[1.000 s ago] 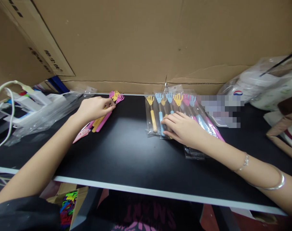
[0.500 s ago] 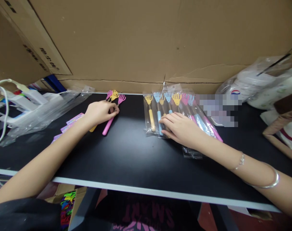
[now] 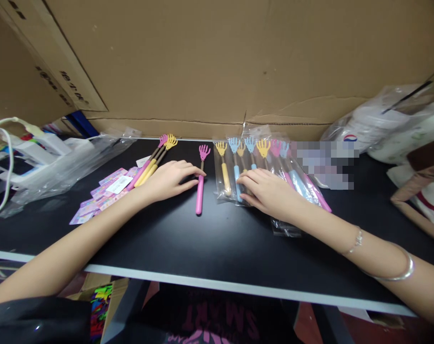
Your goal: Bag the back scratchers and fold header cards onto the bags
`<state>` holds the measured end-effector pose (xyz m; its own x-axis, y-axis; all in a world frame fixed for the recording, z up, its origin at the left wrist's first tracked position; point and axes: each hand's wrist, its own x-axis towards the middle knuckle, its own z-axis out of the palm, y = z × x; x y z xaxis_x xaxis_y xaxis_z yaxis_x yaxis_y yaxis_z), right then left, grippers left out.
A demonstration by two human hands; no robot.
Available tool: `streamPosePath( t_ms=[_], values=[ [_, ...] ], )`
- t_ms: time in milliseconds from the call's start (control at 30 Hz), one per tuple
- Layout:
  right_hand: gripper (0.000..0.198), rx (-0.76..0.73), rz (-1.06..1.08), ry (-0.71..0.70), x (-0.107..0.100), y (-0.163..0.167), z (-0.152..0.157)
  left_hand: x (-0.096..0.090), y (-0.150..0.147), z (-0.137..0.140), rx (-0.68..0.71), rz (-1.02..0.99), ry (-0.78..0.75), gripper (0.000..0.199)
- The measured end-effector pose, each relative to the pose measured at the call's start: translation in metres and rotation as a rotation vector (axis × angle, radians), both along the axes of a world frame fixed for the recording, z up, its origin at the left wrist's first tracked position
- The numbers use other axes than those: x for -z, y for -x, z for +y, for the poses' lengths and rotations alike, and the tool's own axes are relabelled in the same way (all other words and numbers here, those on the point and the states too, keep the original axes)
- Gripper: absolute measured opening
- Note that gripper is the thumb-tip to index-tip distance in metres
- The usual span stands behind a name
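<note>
My left hand (image 3: 174, 179) pinches a pink back scratcher (image 3: 199, 196) between thumb and fingers, just below its thin metal neck. It lies on the black table, claw head toward the cardboard. Left of it, several loose back scratchers (image 3: 147, 172), pink and yellow, lie in a slanted bunch partly behind my forearm. My right hand (image 3: 265, 188) has its fingers curled over a row of back scratchers in clear bags. A yellow bagged back scratcher (image 3: 226, 177) is at the row's left end. The handles under my right palm are hidden.
Colourful cards (image 3: 104, 193) are fanned out at left, near a white plastic rack (image 3: 41, 160) and clear bags (image 3: 95, 153). A cardboard wall (image 3: 202, 62) stands behind. White containers in plastic (image 3: 374, 122) are at back right. Below the table's edge (image 3: 220, 284) sits a box of colourful pieces (image 3: 101, 306).
My left hand has moved right with the pink back scratcher, away from the bunch. The scratcher stands straighter now, and more of the cards shows. My right hand stays in place.
</note>
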<state>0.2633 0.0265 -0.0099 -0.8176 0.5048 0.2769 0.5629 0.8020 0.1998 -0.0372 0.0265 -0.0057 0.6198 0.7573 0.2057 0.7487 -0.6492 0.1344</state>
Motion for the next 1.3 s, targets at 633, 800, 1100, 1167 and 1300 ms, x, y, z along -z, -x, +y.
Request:
streamPosePath(
  t_ms=[633, 800, 1100, 1167, 1300],
  values=[
    [0.020, -0.017, -0.017, -0.088, 0.001, 0.001, -0.001, -0.039, 0.131, 0.027, -0.798, 0.286, -0.161, 0.047],
    [0.020, -0.016, -0.036, -0.120, 0.002, 0.001, -0.001, -0.020, 0.192, 0.037, -1.032, 0.305, 0.175, 0.074],
    [0.020, -0.008, -0.045, -0.125, 0.002, 0.003, -0.001, -0.003, 0.207, 0.036, -1.000, 0.206, 0.055, 0.076],
    [0.019, -0.008, -0.038, -0.118, 0.002, 0.003, -0.002, 0.003, 0.211, 0.038, -0.974, 0.160, -0.024, 0.076],
    [0.018, -0.005, -0.040, -0.104, 0.003, 0.003, -0.002, 0.016, 0.217, 0.044, -0.859, 0.067, -0.186, 0.076]
  ],
)
